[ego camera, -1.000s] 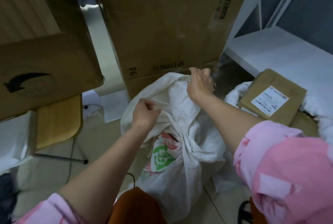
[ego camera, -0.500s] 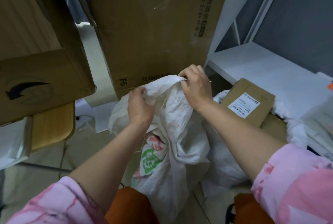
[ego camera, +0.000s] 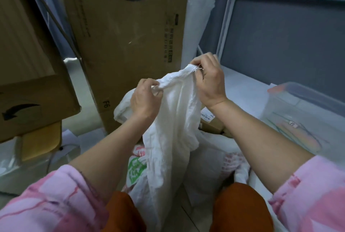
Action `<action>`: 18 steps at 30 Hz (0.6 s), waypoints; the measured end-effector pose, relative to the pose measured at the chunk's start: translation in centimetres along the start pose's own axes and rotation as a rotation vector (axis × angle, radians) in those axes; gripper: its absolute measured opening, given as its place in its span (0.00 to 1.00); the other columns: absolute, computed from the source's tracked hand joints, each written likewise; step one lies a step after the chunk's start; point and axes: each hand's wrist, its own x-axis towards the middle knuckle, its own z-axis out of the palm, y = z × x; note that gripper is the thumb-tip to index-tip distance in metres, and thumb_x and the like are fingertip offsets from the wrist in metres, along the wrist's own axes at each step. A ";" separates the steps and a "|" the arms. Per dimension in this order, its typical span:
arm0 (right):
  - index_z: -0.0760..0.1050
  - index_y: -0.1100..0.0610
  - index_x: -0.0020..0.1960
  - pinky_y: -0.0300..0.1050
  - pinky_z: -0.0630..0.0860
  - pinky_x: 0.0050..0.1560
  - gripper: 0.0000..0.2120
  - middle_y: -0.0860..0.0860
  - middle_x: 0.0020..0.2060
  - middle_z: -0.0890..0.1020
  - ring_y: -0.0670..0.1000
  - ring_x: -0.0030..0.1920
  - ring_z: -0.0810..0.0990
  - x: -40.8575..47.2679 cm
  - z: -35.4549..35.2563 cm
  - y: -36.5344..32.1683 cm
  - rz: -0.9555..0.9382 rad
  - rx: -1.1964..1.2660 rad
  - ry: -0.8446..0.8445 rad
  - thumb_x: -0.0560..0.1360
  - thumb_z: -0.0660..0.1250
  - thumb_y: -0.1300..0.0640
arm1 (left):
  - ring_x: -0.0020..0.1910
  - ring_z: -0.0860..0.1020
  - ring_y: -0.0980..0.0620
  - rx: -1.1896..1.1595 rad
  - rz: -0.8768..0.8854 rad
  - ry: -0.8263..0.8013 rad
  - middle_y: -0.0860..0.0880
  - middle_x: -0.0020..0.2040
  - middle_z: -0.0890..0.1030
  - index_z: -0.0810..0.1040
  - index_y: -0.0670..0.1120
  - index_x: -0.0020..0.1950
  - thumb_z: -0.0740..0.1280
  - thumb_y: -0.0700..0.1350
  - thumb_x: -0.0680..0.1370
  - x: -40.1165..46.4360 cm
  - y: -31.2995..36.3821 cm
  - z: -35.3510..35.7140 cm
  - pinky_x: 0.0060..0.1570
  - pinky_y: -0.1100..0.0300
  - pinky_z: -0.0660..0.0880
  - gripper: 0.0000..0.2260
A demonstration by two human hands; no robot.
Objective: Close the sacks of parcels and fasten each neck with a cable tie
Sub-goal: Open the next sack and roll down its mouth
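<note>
Grip: left hand [ego camera: 144, 100] and right hand [ego camera: 210, 80] each pinch the bunched rim of the white sack [ego camera: 173, 119].
Behind: tall cardboard box [ego camera: 127, 45].
Right: clear plastic tub [ego camera: 306, 118].

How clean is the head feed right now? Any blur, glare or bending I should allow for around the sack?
Head view: dim, flat light; the sack top between left hand and right hand is fairly sharp; pink sleeves at the bottom edge are smeared; wide-angle bending tilts the cardboard box and shelf frame; a small glare streak lies left of the box.
</note>
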 end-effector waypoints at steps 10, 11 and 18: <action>0.76 0.60 0.45 0.46 0.71 0.44 0.09 0.54 0.45 0.78 0.54 0.50 0.73 -0.5 -7.0 0.2 0.264 -0.195 0.026 0.71 0.60 0.69 | 0.47 0.77 0.49 -0.072 0.254 0.174 0.50 0.51 0.80 0.76 0.46 0.57 0.56 0.38 0.80 -1.3 8.0 -4.6 0.47 0.54 0.74 0.11; 0.76 0.60 0.48 0.48 0.72 0.46 0.10 0.54 0.47 0.78 0.54 0.51 0.72 -0.5 -7.3 -0.1 0.279 -0.222 -0.016 0.71 0.60 0.69 | 0.49 0.78 0.47 -0.021 0.301 0.160 0.49 0.54 0.80 0.76 0.46 0.58 0.57 0.36 0.80 -1.4 8.3 -4.9 0.48 0.53 0.74 0.12; 0.77 0.56 0.55 0.41 0.63 0.50 0.17 0.47 0.47 0.78 0.48 0.51 0.70 -1.8 -7.6 -3.9 -0.025 -0.186 -0.267 0.68 0.62 0.53 | 0.47 0.78 0.44 0.229 0.414 0.053 0.49 0.57 0.77 0.74 0.49 0.62 0.58 0.38 0.80 -2.6 7.9 -5.4 0.43 0.51 0.74 0.13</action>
